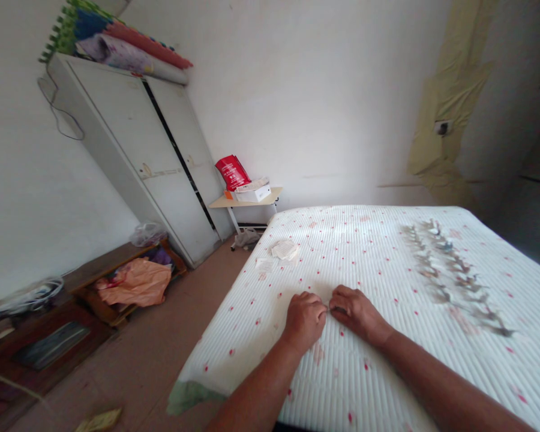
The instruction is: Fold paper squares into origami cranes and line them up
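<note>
My left hand (305, 321) and my right hand (357, 312) are close together over the near part of a white ribbed mattress cover (342, 384) with red dots. The fingers of both hands are curled in a pinch. A small pale bit shows between the fingertips, but what it is stays hidden. Ahead and to the left lie a small stack of printed paper sheets (285, 250) and a flatter paper piece (264, 265). To the right, several small pointed figures, looking like folded paper (465, 279), stand in slanting rows, blurred.
A low table (270, 195) by the wall carries a red bag (232, 173) and a white box (254, 191). A grey cabinet (135, 144) leans into view at left, with rolled mats (130, 51) on top. Below it, a wooden bench (90, 264) holds an orange plastic bag (137, 282).
</note>
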Demonstrator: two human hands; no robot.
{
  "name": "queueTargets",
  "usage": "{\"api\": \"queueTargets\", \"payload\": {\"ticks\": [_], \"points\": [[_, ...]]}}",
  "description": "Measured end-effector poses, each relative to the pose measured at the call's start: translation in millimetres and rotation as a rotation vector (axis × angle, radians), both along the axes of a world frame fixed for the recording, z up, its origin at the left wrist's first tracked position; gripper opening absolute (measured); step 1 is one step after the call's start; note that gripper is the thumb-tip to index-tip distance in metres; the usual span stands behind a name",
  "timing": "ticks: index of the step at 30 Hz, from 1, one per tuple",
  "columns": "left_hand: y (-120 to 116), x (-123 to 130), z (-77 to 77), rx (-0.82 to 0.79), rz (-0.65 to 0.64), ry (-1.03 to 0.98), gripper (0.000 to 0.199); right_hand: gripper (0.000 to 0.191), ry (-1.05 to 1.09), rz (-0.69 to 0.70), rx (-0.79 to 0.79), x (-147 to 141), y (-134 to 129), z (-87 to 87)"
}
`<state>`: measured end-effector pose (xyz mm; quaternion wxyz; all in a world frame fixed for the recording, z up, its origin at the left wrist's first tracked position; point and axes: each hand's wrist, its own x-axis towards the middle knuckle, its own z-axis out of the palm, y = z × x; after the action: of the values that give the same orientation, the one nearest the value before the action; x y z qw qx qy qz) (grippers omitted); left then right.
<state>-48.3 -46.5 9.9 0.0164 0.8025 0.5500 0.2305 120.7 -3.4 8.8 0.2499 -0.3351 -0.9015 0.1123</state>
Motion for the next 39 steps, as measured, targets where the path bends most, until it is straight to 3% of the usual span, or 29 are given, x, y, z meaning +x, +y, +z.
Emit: {"api": "queueTargets", "payload": {"ticks": [14, 24, 39], "points": [[-5, -4, 6.3, -0.044, -0.045, -0.007, 0.017, 0.019, -0.095, -0.042, 0.124, -6, -1, -3.1], [-7, -7, 7.8, -0.024, -0.098, -0.023, 0.017, 0.022, -0.076, -0.104, -0.017, -9, 2, -2.2], [-5, -9, 4.8, 0.009, -0.136, 0.042, 0.015, 0.022, -0.321, -0.23, -0.122, -21, 4, 8.0]]}}
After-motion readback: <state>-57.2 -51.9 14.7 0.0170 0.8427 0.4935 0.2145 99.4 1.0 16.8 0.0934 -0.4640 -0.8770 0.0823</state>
